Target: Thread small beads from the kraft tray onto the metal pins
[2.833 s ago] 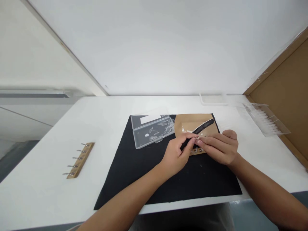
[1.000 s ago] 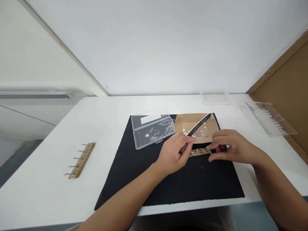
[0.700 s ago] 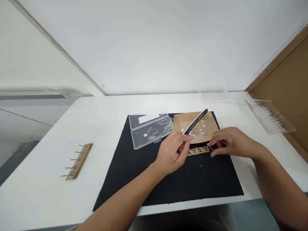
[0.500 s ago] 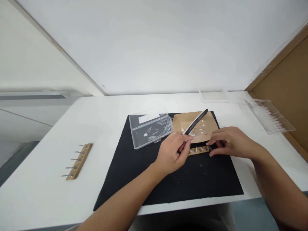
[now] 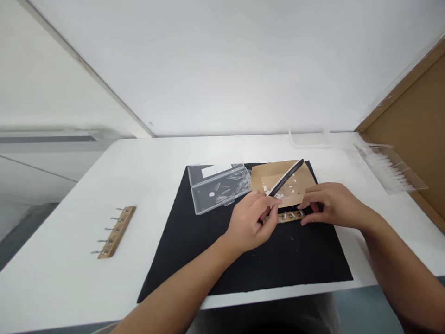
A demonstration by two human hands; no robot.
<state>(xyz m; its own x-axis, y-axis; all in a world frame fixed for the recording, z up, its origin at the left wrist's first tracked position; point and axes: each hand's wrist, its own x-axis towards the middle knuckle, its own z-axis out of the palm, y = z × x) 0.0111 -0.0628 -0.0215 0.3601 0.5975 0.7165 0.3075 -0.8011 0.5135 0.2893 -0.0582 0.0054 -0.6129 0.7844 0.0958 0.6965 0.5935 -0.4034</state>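
My left hand (image 5: 254, 218) is closed round the lower end of a black and white nail file (image 5: 287, 177), which slants up to the right over a brown paper tray (image 5: 306, 181) with small white pieces in it. Below that tray lies a wooden strip (image 5: 287, 217) with small metal clips and clear pieces, partly covered by my left hand. At the strip's right end is my right hand (image 5: 325, 204), its thumb and index finger bent round the end piece; whether they grip it is too small to tell.
An open clear plastic box (image 5: 205, 199) of clear nail tips lies left on the black mat (image 5: 194, 250). A second clip strip (image 5: 118, 234) stands at the far left. Clear trays (image 5: 389, 169) sit at the right by a cardboard panel (image 5: 413, 116).
My right thumb and index finger have shifted slightly left at the strip's end, where a dark clip stood out before. The whole view has shifted a little. My left hand still holds the file.
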